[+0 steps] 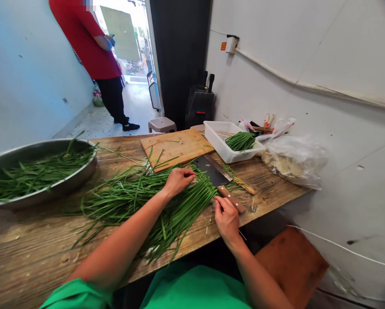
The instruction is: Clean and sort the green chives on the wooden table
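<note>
A large spread of green garlic chives (186,206) lies on the wooden table, its cut stalk ends lined up toward the right. My left hand (178,182) is over the chives with its fingers pinched together near the stalk ends; what they hold is too small to make out. At the right edge of the stalks, my right hand (227,216) is closed in a pinch. A thin bamboo skewer (242,235) pokes out behind its palm. Just beyond that hand lies a cleaver (213,174), its wooden handle near my knuckles. Several loose skewers (245,185) lie beside the blade.
A metal basin (91,161) of chives stands at left. Behind are a cutting board (176,146) and a white plastic tub (216,137) holding a chive bundle. Plastic bags (292,159) sit at the table's right end. A person in red (89,47) stands near the doorway.
</note>
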Demonstrator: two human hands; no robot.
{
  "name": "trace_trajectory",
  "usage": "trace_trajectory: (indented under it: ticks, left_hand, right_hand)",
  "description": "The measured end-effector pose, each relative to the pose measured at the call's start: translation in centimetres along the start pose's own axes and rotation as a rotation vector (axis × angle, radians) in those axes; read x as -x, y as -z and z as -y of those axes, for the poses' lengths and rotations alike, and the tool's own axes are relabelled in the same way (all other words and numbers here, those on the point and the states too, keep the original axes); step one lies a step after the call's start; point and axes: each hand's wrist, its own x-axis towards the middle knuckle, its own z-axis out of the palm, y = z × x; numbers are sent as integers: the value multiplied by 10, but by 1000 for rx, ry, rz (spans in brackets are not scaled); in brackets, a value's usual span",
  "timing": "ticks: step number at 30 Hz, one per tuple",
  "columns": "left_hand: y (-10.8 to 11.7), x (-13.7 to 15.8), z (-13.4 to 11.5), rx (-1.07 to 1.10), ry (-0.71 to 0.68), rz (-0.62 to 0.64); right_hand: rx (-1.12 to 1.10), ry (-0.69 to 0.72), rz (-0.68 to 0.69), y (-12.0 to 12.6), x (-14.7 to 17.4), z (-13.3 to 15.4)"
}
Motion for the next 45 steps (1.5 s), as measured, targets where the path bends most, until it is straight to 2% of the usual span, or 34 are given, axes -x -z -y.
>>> trace_trajectory:
  ticks: [9,14,29,34,45]
  left_hand:
    - [0,3,-7,145,61,32]
    - [0,3,-6,153,107,-5]
    - [-1,4,-6,191,94,-3]
    - [-1,4,-6,195,111,-49]
    - [-2,4,-3,157,87,-20]
  right_hand:
    - [-1,-7,9,-1,1,-2]
    - [2,7,-6,-1,1,-2]
    - [-29,-1,7,-3,1,-4]
    - [-36,-7,7,-3,2,-4]
    - [-34,-17,23,-3,2,-4]
